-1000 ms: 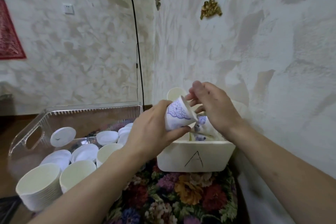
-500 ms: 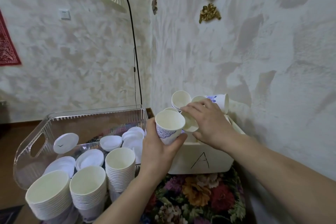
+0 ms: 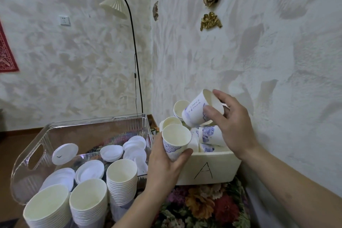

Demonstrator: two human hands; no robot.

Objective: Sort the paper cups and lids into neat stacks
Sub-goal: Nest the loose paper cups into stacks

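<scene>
While an upright cup [image 3: 175, 141] is gripped by the curled fingers of the left hand [image 3: 166, 164] just in front of the white box [image 3: 209, 167] marked A, a tilted cup [image 3: 200, 110] is pinched at its rim by the right hand [image 3: 232, 126] above that box. If nested at this angle, the rims could be caught and crushed. Loose cups heaped in the box could be knocked out. Three finished stacks [image 3: 121, 181] are seen left of the box.
</scene>
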